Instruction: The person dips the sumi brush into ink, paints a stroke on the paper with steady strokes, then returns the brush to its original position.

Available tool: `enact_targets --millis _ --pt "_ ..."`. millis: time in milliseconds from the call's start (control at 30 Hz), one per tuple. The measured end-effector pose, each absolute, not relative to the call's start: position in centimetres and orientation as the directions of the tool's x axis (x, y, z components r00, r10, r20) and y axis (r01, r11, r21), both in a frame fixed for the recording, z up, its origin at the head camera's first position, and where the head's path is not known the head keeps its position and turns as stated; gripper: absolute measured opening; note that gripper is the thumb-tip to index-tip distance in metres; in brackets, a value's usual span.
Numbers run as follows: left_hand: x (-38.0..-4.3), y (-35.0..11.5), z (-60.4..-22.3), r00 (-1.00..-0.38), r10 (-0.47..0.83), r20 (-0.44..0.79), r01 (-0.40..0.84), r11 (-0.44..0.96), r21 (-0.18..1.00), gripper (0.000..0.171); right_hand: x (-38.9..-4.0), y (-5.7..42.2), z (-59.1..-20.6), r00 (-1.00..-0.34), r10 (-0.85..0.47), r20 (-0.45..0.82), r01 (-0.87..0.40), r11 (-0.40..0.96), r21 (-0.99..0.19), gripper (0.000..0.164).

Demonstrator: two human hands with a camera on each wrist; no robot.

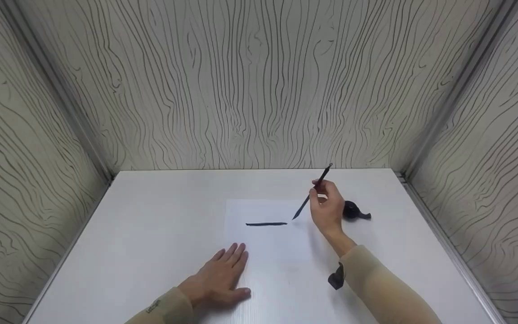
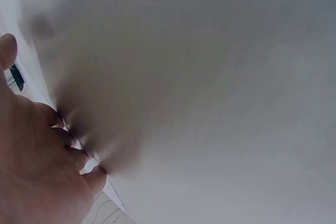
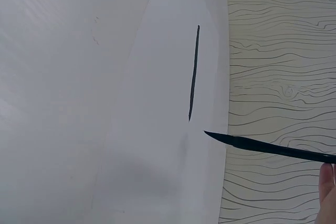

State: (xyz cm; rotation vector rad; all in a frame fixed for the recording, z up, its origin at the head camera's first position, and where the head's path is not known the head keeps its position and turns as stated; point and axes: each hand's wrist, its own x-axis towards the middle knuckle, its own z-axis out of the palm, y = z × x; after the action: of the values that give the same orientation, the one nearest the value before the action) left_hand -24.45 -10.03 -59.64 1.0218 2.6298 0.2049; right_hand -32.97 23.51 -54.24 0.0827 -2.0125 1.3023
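Observation:
My right hand (image 1: 328, 209) pinches a dark calligraphy brush (image 1: 313, 193) by its handle, tilted with the tip down to the left. A loop shows at its upper end. In the right wrist view the brush tip (image 3: 218, 136) looks lifted off the white paper (image 1: 263, 247), a little beyond one end of a black ink line (image 1: 266, 224). That line runs straight across the sheet, left to right in the head view. Fingers extended, my left hand (image 1: 223, 279) rests palm down around the paper's lower left; the left wrist view shows its fingertips (image 2: 97, 177) on the white surface.
A small round black vessel (image 1: 351, 210) with a short projecting handle or spout stands right of my right hand, partly hidden by it. The white table (image 1: 151, 216) meets wood-grain patterned walls (image 1: 250, 90) at the back and sides. A dark piece (image 1: 336, 276) hangs at the right cuff.

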Motion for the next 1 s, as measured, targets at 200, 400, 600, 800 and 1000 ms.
enact_targets --millis 200,400,600,800,1000 --pt "-24.4 -10.0 -59.7 -0.699 0.674 -0.24 0.628 0.738 0.247 0.108 -32.9 24.2 -53.5 -0.726 0.316 0.611 -0.426 0.49 -0.76 0.022" --pt "-24.4 -10.0 -59.6 -0.696 0.677 -0.239 0.632 0.735 0.243 0.108 -32.9 25.1 -53.3 -0.71 0.318 0.628 -0.442 0.494 -0.749 0.023" --pt "-24.5 -10.0 -59.8 -0.7 0.67 -0.247 0.629 0.742 0.232 0.108 -32.9 26.0 -53.0 -0.69 0.328 0.646 -0.445 0.512 -0.735 0.023" --pt "-24.4 -10.1 -59.7 -0.699 0.673 -0.243 0.629 0.74 0.239 0.108 -32.8 27.0 -52.7 -0.673 0.323 0.666 -0.453 0.532 -0.716 0.022" --pt "-24.5 -10.0 -59.7 -0.703 0.663 -0.256 0.611 0.748 0.261 0.11 -32.8 27.9 -52.4 -0.657 0.319 0.684 -0.45 0.561 -0.694 0.021"
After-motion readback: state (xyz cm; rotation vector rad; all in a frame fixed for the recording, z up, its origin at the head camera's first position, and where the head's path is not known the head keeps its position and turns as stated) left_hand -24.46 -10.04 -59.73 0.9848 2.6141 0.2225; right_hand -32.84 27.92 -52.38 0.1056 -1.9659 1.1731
